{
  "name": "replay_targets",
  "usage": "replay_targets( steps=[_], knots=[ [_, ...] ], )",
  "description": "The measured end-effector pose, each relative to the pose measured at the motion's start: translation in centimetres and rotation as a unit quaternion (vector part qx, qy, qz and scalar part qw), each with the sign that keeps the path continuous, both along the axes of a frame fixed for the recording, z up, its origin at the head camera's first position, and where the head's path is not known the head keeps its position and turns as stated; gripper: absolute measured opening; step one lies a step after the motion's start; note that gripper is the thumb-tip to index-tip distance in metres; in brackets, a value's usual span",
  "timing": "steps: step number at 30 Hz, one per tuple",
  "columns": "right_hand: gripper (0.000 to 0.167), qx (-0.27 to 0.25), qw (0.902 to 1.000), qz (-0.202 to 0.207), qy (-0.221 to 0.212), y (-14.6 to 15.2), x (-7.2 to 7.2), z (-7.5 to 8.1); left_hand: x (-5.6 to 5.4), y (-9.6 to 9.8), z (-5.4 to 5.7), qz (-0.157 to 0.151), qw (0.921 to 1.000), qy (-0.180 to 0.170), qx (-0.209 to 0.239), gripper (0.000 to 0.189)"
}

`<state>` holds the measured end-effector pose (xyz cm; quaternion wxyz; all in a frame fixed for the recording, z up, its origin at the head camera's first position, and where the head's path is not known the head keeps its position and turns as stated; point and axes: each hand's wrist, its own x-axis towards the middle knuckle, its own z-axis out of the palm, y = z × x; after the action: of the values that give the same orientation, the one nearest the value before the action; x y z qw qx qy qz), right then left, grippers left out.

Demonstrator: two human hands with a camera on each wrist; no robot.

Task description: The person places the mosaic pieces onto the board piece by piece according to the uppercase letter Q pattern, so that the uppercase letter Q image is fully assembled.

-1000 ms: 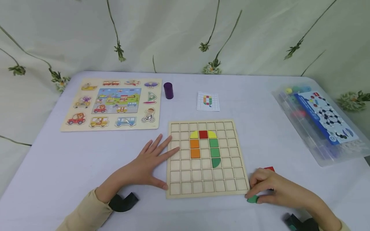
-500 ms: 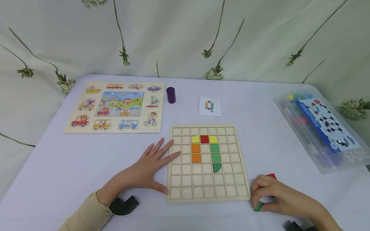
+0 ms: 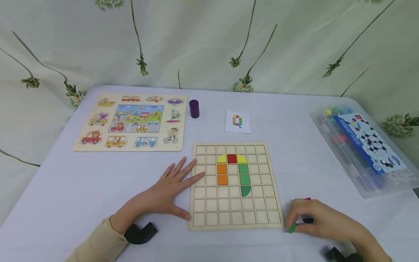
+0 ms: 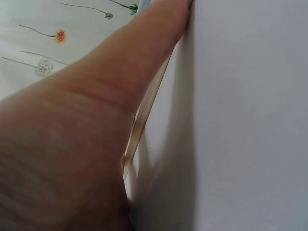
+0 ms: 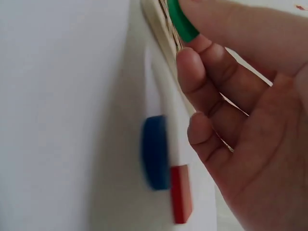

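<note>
In the head view my left hand [image 3: 170,191] lies with fingers spread, its fingertips resting on the left edge of a wooden grid board [image 3: 199,207]. Yellow, red, orange and green tiles [image 3: 244,179] sit in its cells. My right hand [image 3: 322,220] is beside the board's lower right corner, pinching a green tile with a curved edge [image 5: 183,21] between thumb and fingers. Below those fingers in the right wrist view are a blue curved tile [image 5: 156,151] and a red square-edged tile [image 5: 181,195], both on the cloth. The hand mostly covers them in the head view.
A printed pattern card [image 3: 237,121] lies behind the board, and a purple cylinder [image 3: 194,109] stands to its left. A wooden vehicle puzzle [image 3: 131,143] occupies the back left. At the right is a clear plastic case [image 3: 355,178] with a blue-and-white booklet on top.
The head view has tilted, so the scene sits lower. My right hand has lifted the green tile's edge from lying flat and shifted slightly right. My left hand stays on the board.
</note>
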<state>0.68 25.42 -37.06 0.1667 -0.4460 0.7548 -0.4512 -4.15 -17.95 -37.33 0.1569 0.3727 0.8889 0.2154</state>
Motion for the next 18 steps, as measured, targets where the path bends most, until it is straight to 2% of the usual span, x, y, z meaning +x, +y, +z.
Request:
replay_targets(
  steps=[5,11,14,18],
  knots=[
    [0.031,0.002,0.9987,-0.049,-0.016,-1.4,-1.0,1.6,0.3,0.0,0.0,-0.001,0.9999,-0.011,0.009,0.110],
    [0.022,-0.036,0.9926,-0.101,-0.058,-4.7,-3.3,3.1,0.2,0.0,0.1,-0.004,0.9999,-0.007,0.008,0.111],
    [0.016,-0.063,0.9862,-0.111,-0.106,-6.5,-4.5,3.4,0.0,0.0,0.2,-0.004,1.0000,-0.003,0.005,0.111],
    [0.021,-0.094,0.9784,-0.095,-0.158,-8.7,-5.8,3.5,0.0,0.0,0.4,-0.004,1.0000,-0.004,0.006,0.110]
  ],
)
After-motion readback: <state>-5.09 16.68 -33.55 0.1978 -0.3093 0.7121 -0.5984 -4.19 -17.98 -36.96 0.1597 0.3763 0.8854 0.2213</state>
